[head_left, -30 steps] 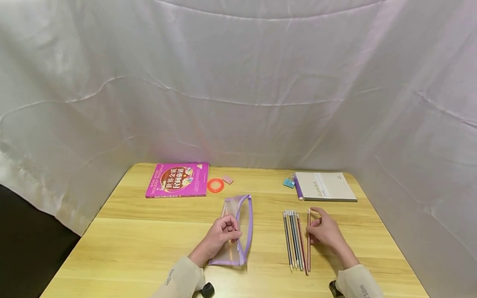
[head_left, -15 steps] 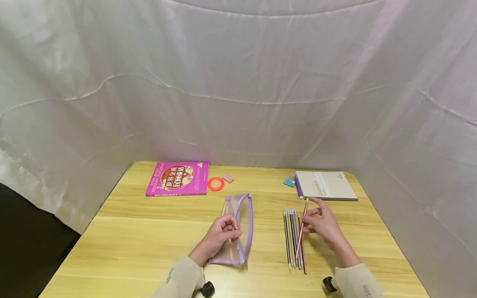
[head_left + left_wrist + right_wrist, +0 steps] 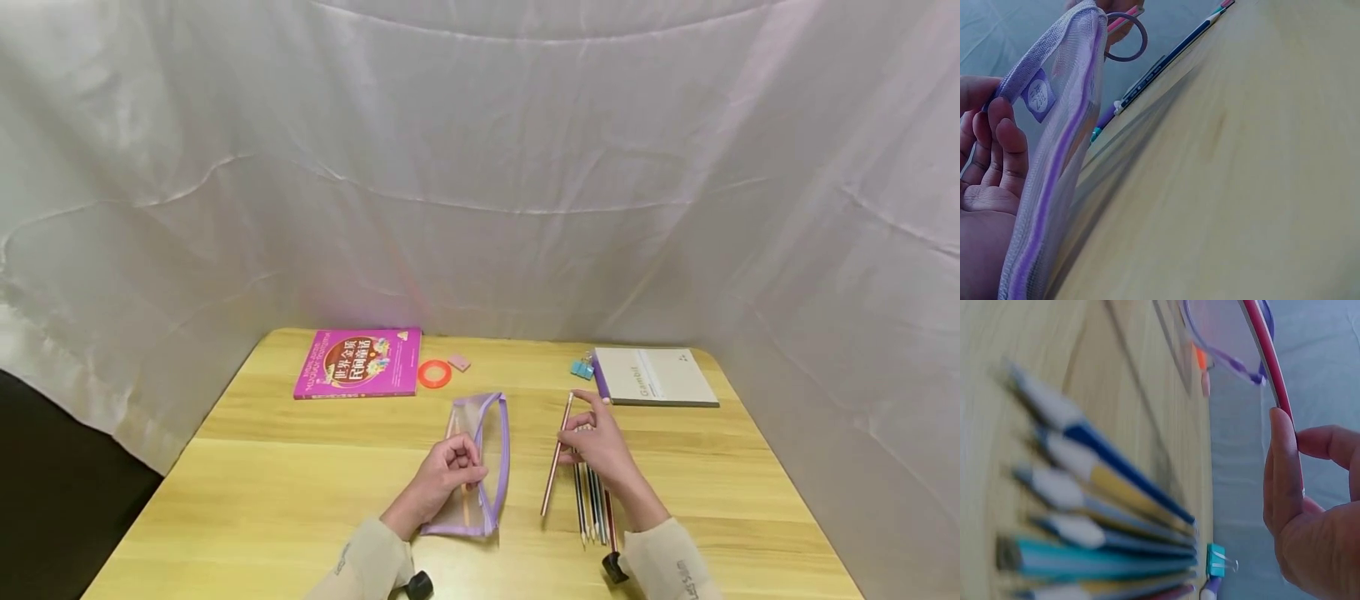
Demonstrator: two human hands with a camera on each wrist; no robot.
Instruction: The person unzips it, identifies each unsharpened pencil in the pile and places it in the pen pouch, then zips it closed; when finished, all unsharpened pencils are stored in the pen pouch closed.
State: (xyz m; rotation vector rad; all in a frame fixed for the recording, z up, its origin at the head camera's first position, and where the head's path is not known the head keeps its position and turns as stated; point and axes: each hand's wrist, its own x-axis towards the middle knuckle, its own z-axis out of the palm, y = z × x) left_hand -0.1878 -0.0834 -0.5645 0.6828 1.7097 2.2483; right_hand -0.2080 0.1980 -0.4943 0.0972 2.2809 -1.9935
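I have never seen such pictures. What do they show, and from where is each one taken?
No machine here: a person is at work. The wide picture comes from a camera on the head; the others from one camera on each wrist. The bare left hand holds a purple-edged pouch, and the right hand pinches a red pencil above the table. More pencils lie nearby. Farther back lie a pink book, an orange ring, a pink block, a teal clip and a notebook.
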